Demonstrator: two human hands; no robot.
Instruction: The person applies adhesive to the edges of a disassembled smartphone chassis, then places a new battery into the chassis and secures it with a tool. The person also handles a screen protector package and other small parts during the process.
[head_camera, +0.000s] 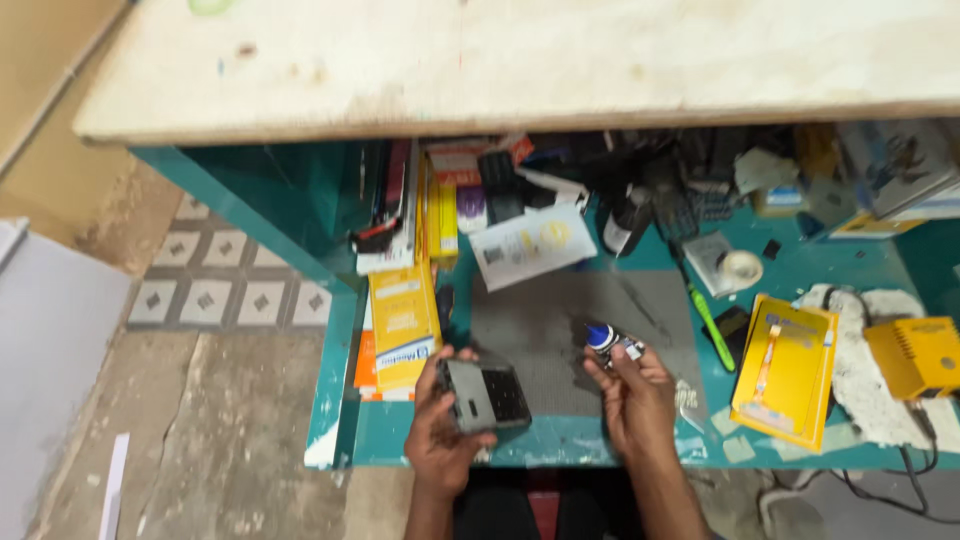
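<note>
Left hand gripping a dark phone by its lower left corner above the near edge of the grey mat; right hand closed round a small blue-capped tube, tip upward, just right of the phone, over the teal bench.

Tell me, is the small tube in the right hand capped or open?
Capped, it seems: the small tube in the right hand shows a blue cap on its upper end. The view is too blurred to be sure.
</note>
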